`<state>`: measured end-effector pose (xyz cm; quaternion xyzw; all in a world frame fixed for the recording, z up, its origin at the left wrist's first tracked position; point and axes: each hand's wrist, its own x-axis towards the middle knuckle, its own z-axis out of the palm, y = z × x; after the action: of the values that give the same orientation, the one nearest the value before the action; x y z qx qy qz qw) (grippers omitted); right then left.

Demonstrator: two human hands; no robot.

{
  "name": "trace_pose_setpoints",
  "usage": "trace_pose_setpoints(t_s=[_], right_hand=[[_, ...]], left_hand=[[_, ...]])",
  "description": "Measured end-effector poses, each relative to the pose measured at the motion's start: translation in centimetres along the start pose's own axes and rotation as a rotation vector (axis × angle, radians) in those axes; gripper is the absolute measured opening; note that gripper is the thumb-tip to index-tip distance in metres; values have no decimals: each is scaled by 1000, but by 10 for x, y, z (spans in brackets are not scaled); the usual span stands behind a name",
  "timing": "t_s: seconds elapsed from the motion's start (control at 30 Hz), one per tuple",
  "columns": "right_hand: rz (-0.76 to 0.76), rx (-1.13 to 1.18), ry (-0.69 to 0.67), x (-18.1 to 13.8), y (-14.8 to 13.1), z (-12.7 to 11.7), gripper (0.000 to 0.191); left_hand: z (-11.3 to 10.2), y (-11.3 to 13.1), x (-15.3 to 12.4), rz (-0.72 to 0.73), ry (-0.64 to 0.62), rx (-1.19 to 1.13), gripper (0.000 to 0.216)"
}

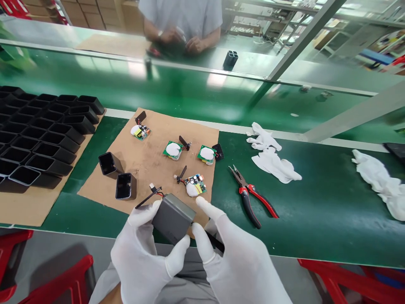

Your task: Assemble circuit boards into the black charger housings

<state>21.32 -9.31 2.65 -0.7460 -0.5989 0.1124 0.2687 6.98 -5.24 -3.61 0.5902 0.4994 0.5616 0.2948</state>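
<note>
My left hand [142, 249], in a white glove, is closed around a dark grey plastic housing [174, 217], held tilted above the table edge. From the housing's upper left end come red and black wires, a black end piece [148, 197] and a small metal connector [152, 187]. My right hand [230, 249], also gloved, is at the housing's right end, fingertips bent around it. A slim black object [215, 242] lies in its grip; most of it is hidden. Just beyond is a circuit board [196, 184] with a white blob.
More circuit boards [173, 148] and two open black housings [125, 186] rest on cardboard [142, 156]. Rows of black housings [47, 139] stand left. Red-black pliers [249, 194] and white gloves [275, 162] lie right. A co-worker [183, 25] is across the bench; red stools [63, 283] are below.
</note>
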Motion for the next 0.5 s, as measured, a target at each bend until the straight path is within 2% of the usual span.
trace_pose_setpoints(t_s=[0.13, 0.23, 0.5], right_hand=[[40, 161, -130, 4, 2, 9, 30], [51, 239, -165, 6, 3, 12, 28], [152, 349, -283, 4, 10, 17, 27]], left_hand=[[-4, -4, 0, 85, 9, 241, 51], [-7, -6, 0, 117, 10, 371, 51], [-8, -9, -3, 157, 7, 440, 51]])
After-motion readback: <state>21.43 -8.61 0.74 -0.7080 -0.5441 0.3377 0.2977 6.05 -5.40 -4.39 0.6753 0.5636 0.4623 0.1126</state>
